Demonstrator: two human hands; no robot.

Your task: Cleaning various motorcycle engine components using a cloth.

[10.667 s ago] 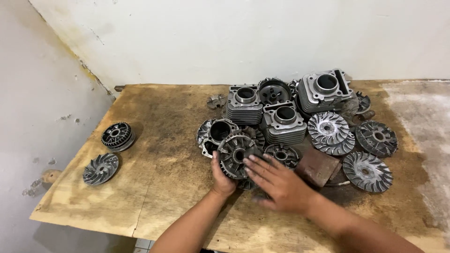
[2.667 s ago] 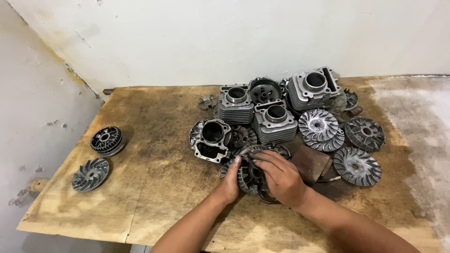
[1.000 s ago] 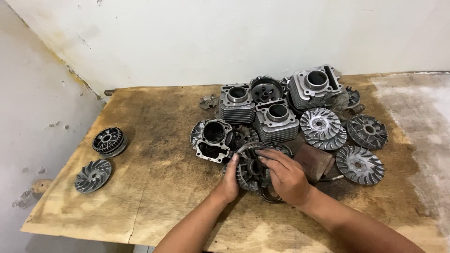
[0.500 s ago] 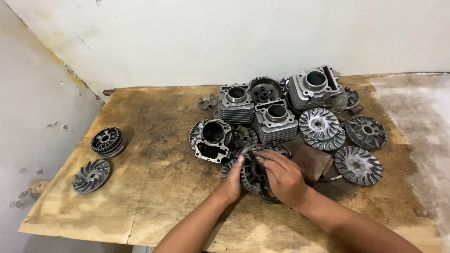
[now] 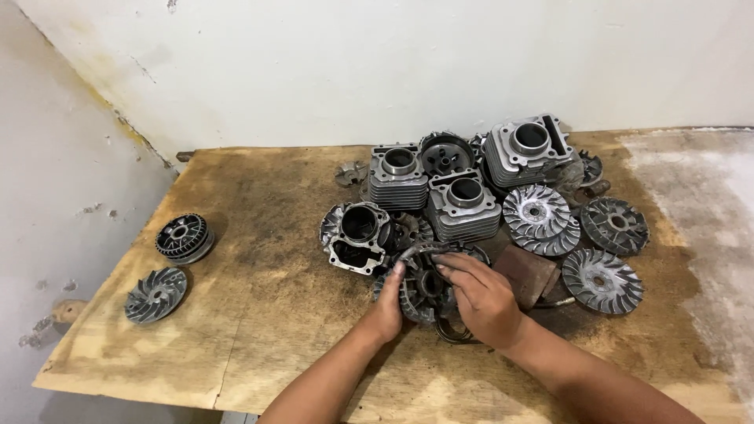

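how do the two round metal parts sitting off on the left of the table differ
The dark ribbed round part lies farther back; the grey finned round part lies nearer the front edge. The dark one looks thicker, with a ribbed rim; the grey one is flatter, with curved fan blades. Both lie flat, apart from the pile, and neither is touched by the hands.

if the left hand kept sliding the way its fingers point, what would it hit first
The left hand points up and away across the table, fingertips already on the round finned part it holds with the right hand. Past that, it would probably meet the dark open engine casing, though depth is hard to judge.
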